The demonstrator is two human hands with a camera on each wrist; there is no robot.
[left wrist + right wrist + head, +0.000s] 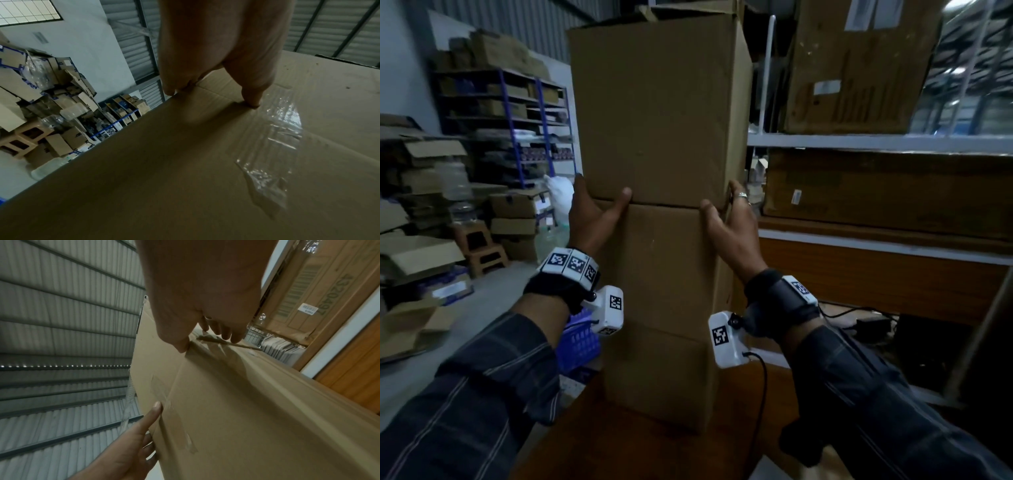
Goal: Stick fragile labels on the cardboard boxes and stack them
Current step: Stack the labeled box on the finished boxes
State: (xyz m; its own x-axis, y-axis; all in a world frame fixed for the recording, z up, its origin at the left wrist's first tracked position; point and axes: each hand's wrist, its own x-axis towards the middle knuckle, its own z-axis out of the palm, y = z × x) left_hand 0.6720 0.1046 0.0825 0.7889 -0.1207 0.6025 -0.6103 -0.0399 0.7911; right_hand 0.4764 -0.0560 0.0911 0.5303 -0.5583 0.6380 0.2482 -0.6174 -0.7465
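Three plain brown cardboard boxes stand stacked on a wooden table (565, 431): top box (657, 109), middle box (664, 263), bottom box (657, 377). My left hand (595, 209) touches the left corner at the seam between top and middle box, thumb on the front, fingers along the side. My right hand (724, 216) mirrors it on the right corner, fingers straight. In the left wrist view the left hand (216, 73) presses a box face (164, 170) with clear tape (273, 146). In the right wrist view the right hand (201, 305) and the left hand (131, 443) flank the box (236, 410). No label shows.
A white shelf unit (859, 140) with large cartons (859, 68) stands close on the right. A blue basket (580, 339) sits left of the stack. Loose cartons (414, 212) and a blue rack (517, 113) fill the left side. A cable and adapter (869, 323) lie at right.
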